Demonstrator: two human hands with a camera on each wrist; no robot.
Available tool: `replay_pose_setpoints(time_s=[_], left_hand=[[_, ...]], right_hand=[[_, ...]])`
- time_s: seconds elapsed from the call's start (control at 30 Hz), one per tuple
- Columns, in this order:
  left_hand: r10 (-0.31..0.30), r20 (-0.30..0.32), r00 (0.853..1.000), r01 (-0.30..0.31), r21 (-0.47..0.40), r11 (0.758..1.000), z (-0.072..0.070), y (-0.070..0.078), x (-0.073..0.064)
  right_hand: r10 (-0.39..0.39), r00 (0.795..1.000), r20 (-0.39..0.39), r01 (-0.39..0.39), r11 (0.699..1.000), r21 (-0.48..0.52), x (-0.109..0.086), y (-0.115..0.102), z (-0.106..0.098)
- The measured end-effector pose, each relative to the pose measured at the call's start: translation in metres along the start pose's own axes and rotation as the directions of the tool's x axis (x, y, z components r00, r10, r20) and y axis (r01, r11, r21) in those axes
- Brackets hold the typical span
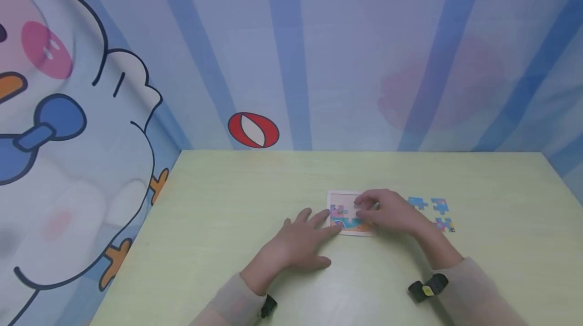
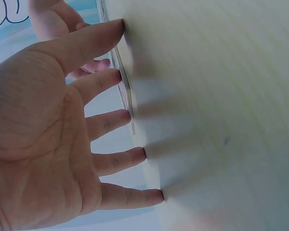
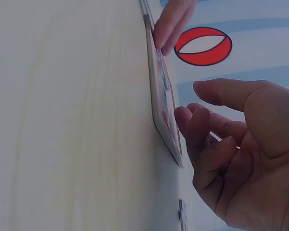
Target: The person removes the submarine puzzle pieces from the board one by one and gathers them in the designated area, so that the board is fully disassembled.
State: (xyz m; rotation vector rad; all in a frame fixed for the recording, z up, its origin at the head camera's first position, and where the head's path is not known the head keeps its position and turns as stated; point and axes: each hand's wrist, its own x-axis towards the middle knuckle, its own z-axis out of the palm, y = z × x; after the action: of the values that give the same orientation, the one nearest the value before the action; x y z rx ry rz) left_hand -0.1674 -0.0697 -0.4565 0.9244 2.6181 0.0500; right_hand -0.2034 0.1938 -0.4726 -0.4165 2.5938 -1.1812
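A small jigsaw tray (image 1: pixel 335 193) with a pale border lies on the table. Along its lower side runs a strip of blue and orange pieces (image 1: pixel 349 223), with a pink piece (image 1: pixel 338 209) above at the left. My left hand (image 1: pixel 298 246) has its fingers spread, with fingertips on the tray's left edge in the head view. Over the tray's right part hovers my right hand (image 1: pixel 392 213), hiding what is beneath. In the right wrist view, that hand's (image 3: pixel 250 154) thumb and bent forefinger stand apart with nothing visible between them.
To the right of the tray lie loose jigsaw pieces: a blue one (image 1: pixel 417 203), a blue-and-orange one (image 1: pixel 440 205) and a multicoloured one (image 1: pixel 445 224), partly near my right wrist. A printed curtain (image 1: pixel 346 63) rises behind the pale table (image 1: pixel 218 194).
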Motion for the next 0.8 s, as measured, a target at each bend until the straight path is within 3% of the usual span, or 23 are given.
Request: replay_pose_setpoints(time_s=[0.27,0.8], left_hand=[[0.008,-0.008,1.0,-0.008,0.011,1.0,-0.001,0.0,-0.002],[0.001,-0.003,1.0,-0.001,0.014,1.0,0.0,0.0,0.0]], right_hand=[[0.024,0.997,0.074,-0.027,0.999,0.037,0.013,-0.01,0.014],[0.059,0.996,0.069,-0.058,0.998,-0.012,0.02,-0.014,0.019]])
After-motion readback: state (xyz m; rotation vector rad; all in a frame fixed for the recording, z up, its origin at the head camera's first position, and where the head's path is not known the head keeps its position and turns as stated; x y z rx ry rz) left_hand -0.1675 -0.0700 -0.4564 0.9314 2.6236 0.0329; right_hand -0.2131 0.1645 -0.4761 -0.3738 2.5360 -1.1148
